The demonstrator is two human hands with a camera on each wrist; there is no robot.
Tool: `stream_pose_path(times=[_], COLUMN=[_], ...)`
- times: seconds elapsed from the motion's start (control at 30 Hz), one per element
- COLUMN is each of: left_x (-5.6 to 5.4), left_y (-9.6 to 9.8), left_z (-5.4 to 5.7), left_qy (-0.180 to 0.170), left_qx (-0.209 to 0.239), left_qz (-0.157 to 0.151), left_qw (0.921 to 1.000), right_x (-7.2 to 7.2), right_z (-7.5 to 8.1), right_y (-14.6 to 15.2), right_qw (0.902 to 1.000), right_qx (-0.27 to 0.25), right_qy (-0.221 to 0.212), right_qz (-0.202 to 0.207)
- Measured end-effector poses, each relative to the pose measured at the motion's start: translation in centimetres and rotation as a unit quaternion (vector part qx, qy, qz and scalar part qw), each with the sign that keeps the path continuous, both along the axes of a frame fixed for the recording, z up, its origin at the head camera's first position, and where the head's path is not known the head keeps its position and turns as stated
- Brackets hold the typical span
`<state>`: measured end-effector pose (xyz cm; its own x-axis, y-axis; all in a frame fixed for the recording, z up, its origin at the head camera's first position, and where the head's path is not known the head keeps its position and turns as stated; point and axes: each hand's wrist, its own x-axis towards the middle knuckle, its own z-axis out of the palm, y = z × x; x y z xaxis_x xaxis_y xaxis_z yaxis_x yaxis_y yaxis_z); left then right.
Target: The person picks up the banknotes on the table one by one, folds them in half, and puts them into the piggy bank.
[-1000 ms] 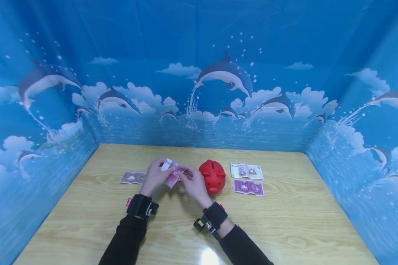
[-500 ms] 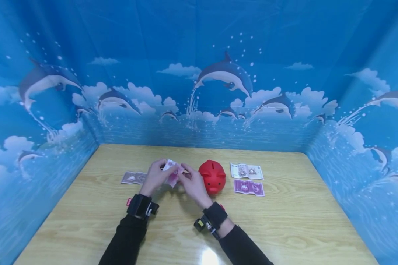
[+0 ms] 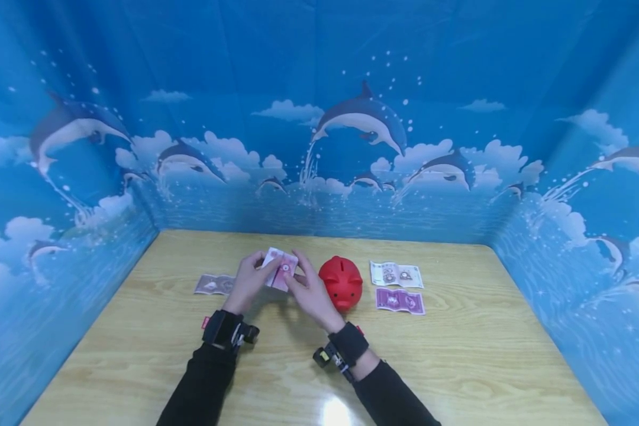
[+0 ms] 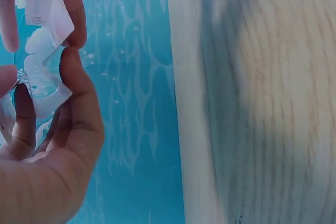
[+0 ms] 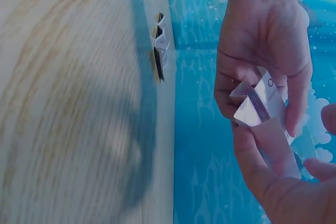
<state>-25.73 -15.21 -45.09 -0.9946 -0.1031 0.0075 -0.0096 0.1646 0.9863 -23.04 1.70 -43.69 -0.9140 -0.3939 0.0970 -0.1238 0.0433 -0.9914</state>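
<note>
Above the table, my left hand point(image 3: 249, 283) and right hand point(image 3: 313, 293) both pinch a creased pink play banknote point(image 3: 286, 267). In the head view its printed face tilts toward me, with a fold down the middle. The left thumb lies across the left part, while the right thumb presses the lower right and a right finger is at the top right corner. From the right wrist view, the banknote point(image 5: 275, 148) shows several bent folds between the two hands. A red piggy bank point(image 3: 341, 284), slot on top, stands just right of the right hand.
Right of the piggy bank lie a pale banknote point(image 3: 396, 274) and, nearer me, a purple banknote point(image 3: 400, 302). A greyish banknote point(image 3: 213, 284) lies left, partly behind the left hand. A blue dolphin-print curtain point(image 3: 319, 118) encloses the wooden table point(image 3: 468, 355) at back and sides.
Both hands have lifted the pink banknote slightly, and it has opened out to show more of its face. The right fingers have moved up to its upper edge. The piggy bank stays put.
</note>
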Motion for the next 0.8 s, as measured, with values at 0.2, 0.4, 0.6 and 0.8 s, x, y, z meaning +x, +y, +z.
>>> stream_pose_path(times=[0.2, 0.4, 0.6, 0.8], left_x=[0.0, -0.1, 0.0, 0.0], left_y=[-0.1, 0.0, -0.1, -0.1], left_z=[-0.3, -0.5, -0.2, -0.1], left_qy=[0.018, 0.026, 0.026, 0.023], left_qx=[-0.008, 0.000, 0.014, 0.022], left_qz=[0.009, -0.001, -0.021, -0.048], left_qw=[0.9998, 0.9997, 0.9994, 0.9983], right_x=[-0.5, -0.5, -0.7, -0.8], right_z=[-1.4, -1.3, -1.1, -1.1], right_y=[-0.2, -0.1, 0.0, 0.0], right_qw=[0.9998, 0.9999, 0.9999, 0.9997], right_qx=[0.019, 0.010, 0.000, -0.014], right_qy=[0.005, -0.001, -0.013, -0.013], right_qz=[-0.003, -0.004, -0.010, -0.017])
